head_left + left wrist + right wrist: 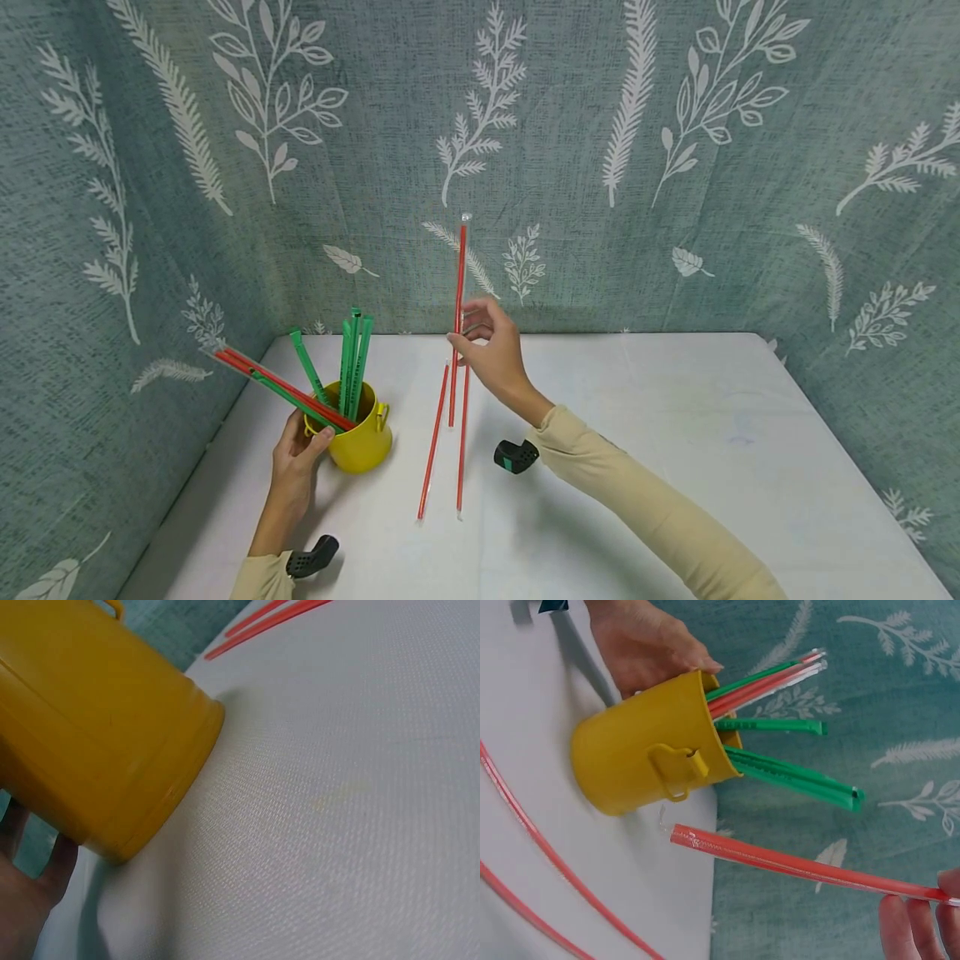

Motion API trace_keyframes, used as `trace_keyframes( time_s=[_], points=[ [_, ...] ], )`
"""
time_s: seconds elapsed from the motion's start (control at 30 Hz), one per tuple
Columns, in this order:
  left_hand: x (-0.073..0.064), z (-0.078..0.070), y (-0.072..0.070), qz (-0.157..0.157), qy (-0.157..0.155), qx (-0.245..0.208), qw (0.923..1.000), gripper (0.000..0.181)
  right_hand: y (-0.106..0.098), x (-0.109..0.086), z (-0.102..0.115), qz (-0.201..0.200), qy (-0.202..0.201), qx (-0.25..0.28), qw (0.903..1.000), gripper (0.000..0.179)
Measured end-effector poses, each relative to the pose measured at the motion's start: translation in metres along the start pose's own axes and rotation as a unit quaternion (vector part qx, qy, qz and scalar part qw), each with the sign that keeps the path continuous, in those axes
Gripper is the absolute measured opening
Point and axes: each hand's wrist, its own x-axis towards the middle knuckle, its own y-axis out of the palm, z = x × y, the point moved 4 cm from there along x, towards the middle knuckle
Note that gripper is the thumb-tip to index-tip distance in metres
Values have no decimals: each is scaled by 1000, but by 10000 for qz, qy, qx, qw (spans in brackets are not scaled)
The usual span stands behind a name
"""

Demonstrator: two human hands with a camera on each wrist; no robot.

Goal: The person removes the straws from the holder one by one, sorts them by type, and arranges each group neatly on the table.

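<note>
My right hand (pixel 495 358) pinches a red drinking straw (pixel 460 275) in a clear wrapper, held upright above the table. In the right wrist view the same straw lies across the view, with fingertips (pixel 900 922) at one end. My left hand (pixel 292 467) grips the left side of a small yellow bucket (pixel 362 450), thumb at the rim. Several green wrapped straws (pixel 352 362) stand in the bucket. Red straws (pixel 277 379) and a green one lean out of it to the left, over the left hand. The left wrist view shows the bucket's lower wall (pixel 127 742) and base.
Two more red straws, a left one (pixel 432 450) and a right one (pixel 462 450), lie on the white table (pixel 637 433) to the right of the bucket. A patterned green-grey cloth (pixel 555 108) hangs behind and at both sides. Black wrist devices (pixel 516 457) sit at both cuffs.
</note>
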Motion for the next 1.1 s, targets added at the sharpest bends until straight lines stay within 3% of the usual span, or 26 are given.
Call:
trace_keyframes(
  time_s=[0.47,1.1],
  points=[
    [-1,1,-1,-2,-23,5,10000,61,-15,-14,-22,-69,810,269,9963,37],
    [-1,-1,0,43,-66,-11,10000,62,-23,-32,-44,-110,1282,117,9916,37]
  ],
)
